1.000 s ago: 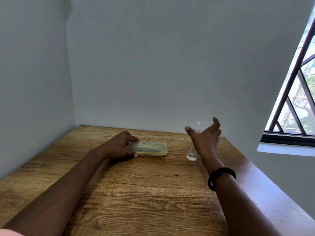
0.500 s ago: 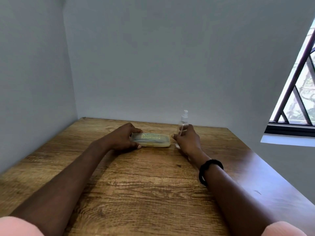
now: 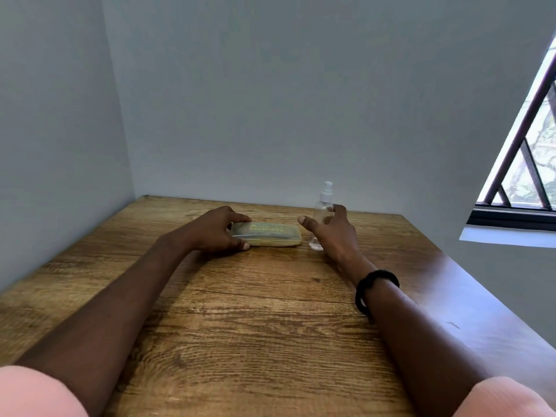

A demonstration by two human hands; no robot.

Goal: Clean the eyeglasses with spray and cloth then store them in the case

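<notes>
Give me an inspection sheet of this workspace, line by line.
Surface: wooden table.
Job's things: closed yellowish case lying flat; spray bottle upright to its right; glasses and cloth not seen.
Clutter: nothing seen.
Hands: left hand grips the case's left end; right hand open by the bottle, contact unclear.
Cables: nothing seen.
Surroundings: grey walls; barred window at right.

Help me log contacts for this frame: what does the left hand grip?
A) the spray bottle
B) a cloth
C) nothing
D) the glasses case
D: the left hand curls thumb and fingers round the left end of the glasses case lying on the table.
</notes>
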